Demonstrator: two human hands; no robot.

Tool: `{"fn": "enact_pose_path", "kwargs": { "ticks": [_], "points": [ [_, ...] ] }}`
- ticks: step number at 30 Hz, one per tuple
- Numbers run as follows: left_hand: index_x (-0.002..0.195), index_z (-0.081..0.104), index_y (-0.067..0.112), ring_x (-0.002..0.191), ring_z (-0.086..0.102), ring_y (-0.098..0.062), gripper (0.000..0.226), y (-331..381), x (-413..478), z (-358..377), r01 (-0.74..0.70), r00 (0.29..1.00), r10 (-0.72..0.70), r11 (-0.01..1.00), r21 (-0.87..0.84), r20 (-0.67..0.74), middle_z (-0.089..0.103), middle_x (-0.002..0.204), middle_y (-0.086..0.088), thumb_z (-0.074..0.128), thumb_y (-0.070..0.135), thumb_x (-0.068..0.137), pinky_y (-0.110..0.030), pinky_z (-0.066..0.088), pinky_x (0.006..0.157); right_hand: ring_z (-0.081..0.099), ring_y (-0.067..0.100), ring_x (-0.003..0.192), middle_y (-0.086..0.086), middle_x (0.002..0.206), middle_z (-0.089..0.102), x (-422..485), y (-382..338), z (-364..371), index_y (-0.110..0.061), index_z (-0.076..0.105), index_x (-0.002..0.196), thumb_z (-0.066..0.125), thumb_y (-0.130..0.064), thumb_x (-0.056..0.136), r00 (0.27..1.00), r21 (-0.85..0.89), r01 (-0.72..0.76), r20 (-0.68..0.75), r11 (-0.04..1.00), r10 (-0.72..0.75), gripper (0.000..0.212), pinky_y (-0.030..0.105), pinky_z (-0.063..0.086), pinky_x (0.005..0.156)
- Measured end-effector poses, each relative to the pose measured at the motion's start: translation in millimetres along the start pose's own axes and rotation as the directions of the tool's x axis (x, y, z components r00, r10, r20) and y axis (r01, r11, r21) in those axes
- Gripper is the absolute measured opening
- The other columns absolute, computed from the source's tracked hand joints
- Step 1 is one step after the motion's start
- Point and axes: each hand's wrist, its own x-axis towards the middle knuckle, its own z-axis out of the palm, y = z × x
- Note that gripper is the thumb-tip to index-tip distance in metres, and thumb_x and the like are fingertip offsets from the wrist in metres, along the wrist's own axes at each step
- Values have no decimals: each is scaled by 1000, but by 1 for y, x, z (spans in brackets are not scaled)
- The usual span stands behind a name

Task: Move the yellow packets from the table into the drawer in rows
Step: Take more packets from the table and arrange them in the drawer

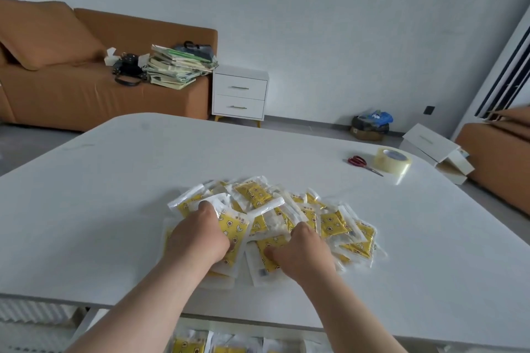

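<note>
Drawer [86, 324]: bottom edge of frame, stowed packets [187, 345] inside.
Left grip [200, 235]: fingers curled into yellow packets [329, 223] heaped at centre of tabletop [114, 180].
Right grip [308, 252]: curled round packets at heap's lower middle.

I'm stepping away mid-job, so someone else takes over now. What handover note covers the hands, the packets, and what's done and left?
Hands: left grip holds a few from the pile of yellow packets; right grip pinches one near its front.
The pile lies on the white table; the open drawer sits below the near edge.
Done: some packets in the drawer, side by side.
Left: most of the pile.
</note>
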Motion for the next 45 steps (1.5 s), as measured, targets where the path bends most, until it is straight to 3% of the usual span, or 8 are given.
{"fn": "enact_pose_path", "kwargs": {
  "ticks": [5, 9, 14, 19, 23, 27, 37, 45],
  "points": [
    [113, 47, 19, 91, 55, -23, 52, -9, 8, -5, 57, 998, -53, 985, -166, 25, 58, 105, 3, 78, 34, 74, -28, 42, 67, 55, 15, 59, -1, 73, 60, 7, 7, -6, -14, 59, 91, 72, -22, 77, 998, 276, -56, 27, 959, 50, 21, 23, 41, 49],
    [93, 54, 12, 87, 59, -25, 32, -18, 21, -11, 63, 998, -57, 933, -354, 27, 59, 93, -5, 77, 22, 74, -29, 42, 62, 60, 20, 62, 4, 74, 67, 14, 13, -19, -14, 66, 88, 74, -7, 74, 992, 459, -123, 94, 880, 89, 18, 26, 47, 58],
    [119, 60, 6, 100, 64, -29, 64, -28, 33, -20, 123, 992, -116, 808, -576, 49, 66, 116, -11, 78, 24, 61, -35, 52, 79, 65, 24, 66, 5, 76, 69, 20, 26, -41, -17, 66, 84, 73, -2, 75, 994, 561, -108, 35, 821, 107, 19, 29, 54, 60],
    [86, 68, 1, 75, 65, -28, 18, -48, 46, -39, 165, 963, -267, 695, -699, -39, 72, 91, -18, 79, 9, 74, -33, 49, 71, 72, 31, 74, 12, 81, 74, 24, 36, -50, -13, 71, 87, 70, 3, 78, 993, 654, -108, 30, 749, 117, 18, 42, 61, 69],
    [99, 67, -1, 87, 67, -33, 29, -72, 61, -54, 200, 926, -374, 595, -778, -48, 70, 99, -18, 80, 8, 75, -40, 52, 84, 70, 31, 73, 13, 82, 73, 30, 41, -52, -10, 69, 90, 65, 6, 82, 987, 747, -99, -10, 658, 159, 18, 34, 56, 64],
    [89, 67, 5, 90, 69, -33, 23, -79, 79, -62, 275, 925, -374, 531, -801, 69, 73, 98, -15, 83, 9, 72, -51, 53, 92, 72, 36, 82, 15, 86, 75, 35, 43, -49, -10, 69, 93, 66, 2, 83, 988, 792, -95, 0, 603, 157, 16, 51, 59, 83],
    [89, 68, 4, 80, 71, -29, 23, -32, 63, -34, 280, 957, -233, 571, -772, 175, 74, 87, -13, 84, 9, 72, -42, 56, 84, 73, 37, 86, 14, 87, 77, 43, 41, -46, -8, 70, 100, 66, 5, 83, 994, 840, -102, 62, 533, 93, 21, 56, 58, 85],
    [87, 66, 2, 83, 68, -28, 23, -44, 76, -39, 228, 959, -269, 541, -809, 91, 71, 84, -11, 84, 7, 73, -38, 52, 84, 74, 32, 79, 13, 86, 76, 78, -13, -50, -9, 71, 91, 68, 0, 86, 999, 715, -48, 43, 698, 25, 11, 46, 61, 79]
  ]
}}
